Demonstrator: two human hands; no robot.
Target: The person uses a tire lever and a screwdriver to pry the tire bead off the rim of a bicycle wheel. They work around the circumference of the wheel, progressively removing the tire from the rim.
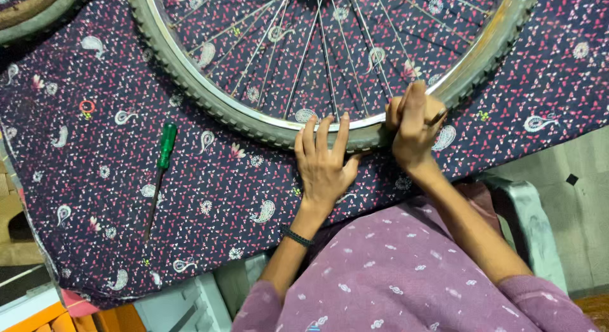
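A bicycle wheel with a grey knobbly tyre (190,78), a silver rim and thin spokes lies flat on a dark patterned cloth (95,173). My left hand (323,164) rests palm down on the tyre's near edge, fingers spread and reaching over the rim. Just to its right, my right hand (412,126) is clenched around something thin at the tyre and rim; what it grips is hidden by the fingers. A green-handled screwdriver (162,173) lies on the cloth, well to the left of both hands.
Part of a second tyre (38,14) shows at the top left corner. A small red ring (87,106) lies on the cloth. The cloth's near edge hangs over a white and grey frame (190,300). Grey floor (571,173) lies to the right.
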